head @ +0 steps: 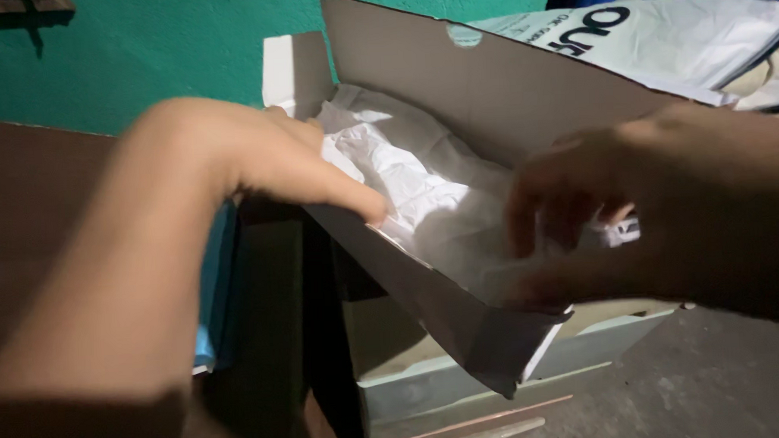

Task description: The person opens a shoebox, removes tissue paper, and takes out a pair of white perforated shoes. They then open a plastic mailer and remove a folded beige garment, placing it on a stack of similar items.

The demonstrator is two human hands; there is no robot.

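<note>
Head view: the left hand rests over the near long wall of an open grey-brown cardboard box, thumb stretched down along the inside edge and the other fingers curled loosely onto the crumpled white tissue paper that lines the box. It presses rather than grips; nothing is pinched. The right hand, dim and slightly blurred, reaches in from the other end with its fingers half-curled and spread a little, hovering at the paper near a small pale object whose kind I cannot tell; whether those fingers hold it is also unclear.

Judging from this, the paper handles best if the left hand steadies the box wall while the right lifts the thin sheet by a fold, slowly, since tissue tears and the tilted box could slide off its perch.

The box sits tilted on 1 stack of pale painted boards or drawers, its near corner overhanging. A dark brown surface lies left, a teal wall behind, a white printed plastic bag at upper right, and grey concrete floor below.
</note>
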